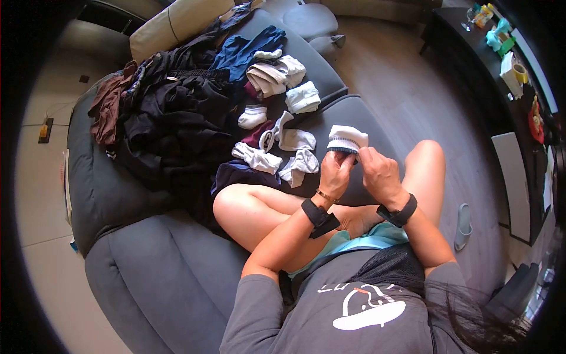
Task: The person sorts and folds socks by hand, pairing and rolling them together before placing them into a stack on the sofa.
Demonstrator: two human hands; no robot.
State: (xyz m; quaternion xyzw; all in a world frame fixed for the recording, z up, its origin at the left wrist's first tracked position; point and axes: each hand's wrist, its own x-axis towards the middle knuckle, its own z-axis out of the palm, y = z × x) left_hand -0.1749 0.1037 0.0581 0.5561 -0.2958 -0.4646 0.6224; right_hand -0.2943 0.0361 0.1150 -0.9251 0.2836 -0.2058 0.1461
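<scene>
A white sock (346, 137) with a dark striped cuff is held up between my two hands, above the grey sofa. My left hand (336, 177) pinches its dark cuff from below. At its lower right edge, my right hand (379, 171) grips the cuff with closed fingers. Close by on the left lie loose white socks: a crumpled one (300, 167), one with a dark mark (296, 140) and a twisted one (257, 158). Farther back are a small rolled white sock (253, 117), a folded white pair (303, 97) and a beige sock bundle (267, 79).
A heap of black clothes (177, 118) covers the sofa (165, 271) to the left, with a blue garment (247, 52) and a brown garment (112, 103) at its edges. A slipper (464, 227) lies on the floor at right. A dark cabinet (471, 44) stands beyond.
</scene>
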